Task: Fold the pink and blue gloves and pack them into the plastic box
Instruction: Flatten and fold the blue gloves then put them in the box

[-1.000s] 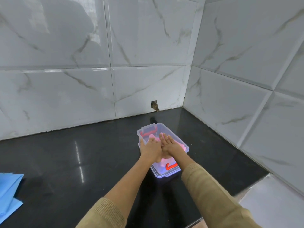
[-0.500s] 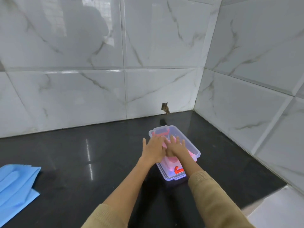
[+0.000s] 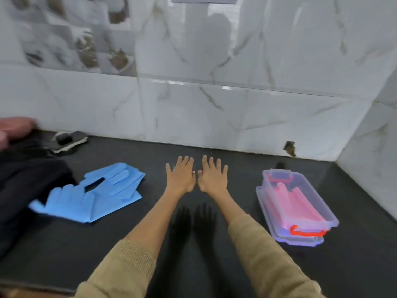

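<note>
Both hands out flat over the glossy black countertop [image 3: 193, 265], palms down, side by side, thumbs nearly touching. My left hand [image 3: 180, 176] and right hand [image 3: 213, 177] have fingers spread and loose, gripping nothing. Folded pink gloves [image 3: 294, 203] lie inside the clear plastic box with red latches [image 3: 297, 206], well off to my right near the tiled corner. Flat blue gloves [image 3: 94, 193] lie on the counter to my left, overlapping, just beside a dark cloth heap [image 3: 23, 186]. View somewhat blurred.
</note>
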{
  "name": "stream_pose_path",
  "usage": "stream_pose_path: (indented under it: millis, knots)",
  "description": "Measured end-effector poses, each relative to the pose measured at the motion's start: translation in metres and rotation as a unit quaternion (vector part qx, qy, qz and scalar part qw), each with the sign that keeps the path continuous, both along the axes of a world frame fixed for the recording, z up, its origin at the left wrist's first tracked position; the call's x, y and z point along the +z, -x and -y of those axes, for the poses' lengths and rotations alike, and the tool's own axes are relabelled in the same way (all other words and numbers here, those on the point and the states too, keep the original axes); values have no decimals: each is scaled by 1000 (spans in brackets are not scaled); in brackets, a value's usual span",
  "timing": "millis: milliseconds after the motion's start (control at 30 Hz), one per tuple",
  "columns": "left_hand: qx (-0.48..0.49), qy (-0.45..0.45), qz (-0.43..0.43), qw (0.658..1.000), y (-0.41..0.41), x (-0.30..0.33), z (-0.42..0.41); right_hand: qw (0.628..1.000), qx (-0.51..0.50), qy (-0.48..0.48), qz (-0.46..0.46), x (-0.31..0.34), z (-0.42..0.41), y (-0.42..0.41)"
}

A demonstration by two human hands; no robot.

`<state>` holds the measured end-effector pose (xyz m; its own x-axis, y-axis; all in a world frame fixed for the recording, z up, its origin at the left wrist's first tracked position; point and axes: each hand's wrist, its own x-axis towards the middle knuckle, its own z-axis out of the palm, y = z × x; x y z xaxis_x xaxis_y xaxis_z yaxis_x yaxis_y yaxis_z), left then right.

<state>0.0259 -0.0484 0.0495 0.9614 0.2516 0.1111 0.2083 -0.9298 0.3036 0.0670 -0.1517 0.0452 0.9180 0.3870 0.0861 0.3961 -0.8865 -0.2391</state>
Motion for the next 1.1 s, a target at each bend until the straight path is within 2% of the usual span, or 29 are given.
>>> stream_pose_path:
  millis: [233, 400, 533, 733, 833, 967, 1100]
  knots:
    - [151, 15, -82, 985, 79, -42, -95, 987, 138, 38, -79, -36, -90, 48]
    - [198, 42, -109, 973, 111, -62, -121, 972, 201, 64, -101, -56, -124, 67]
    - [191, 88, -89, 974, 123, -70, -129, 961, 252, 48, -105, -66, -138, 71]
    - [180, 103, -33, 978, 121, -71, -132, 971, 216, -91, -45, -72, -149, 74]
    - [172, 108, -6, 979, 118, -72, -132, 969, 230, -82, -20, -72, -157, 72]
    - [172, 114, 20, 978, 117, -78, -134, 968, 239, -70, -30, -68, -164, 64]
    - [173, 126, 69, 975, 112, -82, -130, 961, 241, -105, -90, -61, -162, 49]
